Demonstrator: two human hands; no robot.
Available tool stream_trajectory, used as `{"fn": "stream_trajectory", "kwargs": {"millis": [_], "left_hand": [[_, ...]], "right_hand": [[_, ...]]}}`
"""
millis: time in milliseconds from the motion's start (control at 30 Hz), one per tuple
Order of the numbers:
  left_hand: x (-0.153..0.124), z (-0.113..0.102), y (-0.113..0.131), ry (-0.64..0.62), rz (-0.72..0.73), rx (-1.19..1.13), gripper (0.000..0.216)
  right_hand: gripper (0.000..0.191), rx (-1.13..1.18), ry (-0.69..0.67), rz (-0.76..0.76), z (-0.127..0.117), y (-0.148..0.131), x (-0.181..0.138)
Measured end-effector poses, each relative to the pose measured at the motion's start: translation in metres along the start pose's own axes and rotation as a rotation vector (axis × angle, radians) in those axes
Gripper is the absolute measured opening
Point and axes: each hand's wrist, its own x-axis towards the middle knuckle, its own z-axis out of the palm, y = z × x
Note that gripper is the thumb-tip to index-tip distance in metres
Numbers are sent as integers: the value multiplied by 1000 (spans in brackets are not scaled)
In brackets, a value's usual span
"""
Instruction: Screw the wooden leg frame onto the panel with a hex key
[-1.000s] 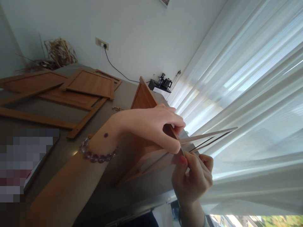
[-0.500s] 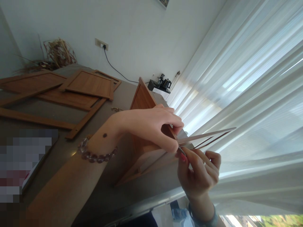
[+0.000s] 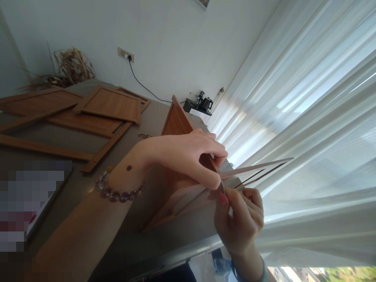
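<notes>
The right hand point(image 3: 239, 219) pinches a small metal tool point(image 3: 223, 188) between thumb and forefinger, the other fingers curled. The left hand point(image 3: 188, 156), a beaded bracelet point(image 3: 120, 194) on its wrist, grasps the wooden panel point(image 3: 178, 121) by its edge; its thumb hides where the tool meets the wood. From the tool, a slim wooden frame point(image 3: 257, 167) reaches out just above 3 o'clock, in front of the pale curtain point(image 3: 317, 117) at 2 o'clock. On the grey bench point(image 3: 155, 121), a small chain point(image 3: 143, 135) and, farther off, a pile of wooden panels point(image 3: 110, 105) lie at 10 o'clock. Dried stalks point(image 3: 73, 66) rest beyond the pile. A black kettle point(image 3: 207, 103) stands just short of 12 o'clock, and a wall socket point(image 3: 126, 54) sits between 10 and 11.

The tool's visible length runs nearly from 12 to 6 o'clock, its upper end at the left thumb. The held panel stands on edge, its top edge slanting from 11 toward 5 o'clock.

The tool looks thin, silvery and slightly curved; the panel is warm brown, with a raised border.
</notes>
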Motion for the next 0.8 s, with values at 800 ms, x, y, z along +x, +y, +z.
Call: {"fn": "stream_trajectory", "kwargs": {"millis": [800], "left_hand": [[-2,-2,1,-3,-21,1,22]], "right_hand": [[19,45,90,216,10,-22,-1]]}}
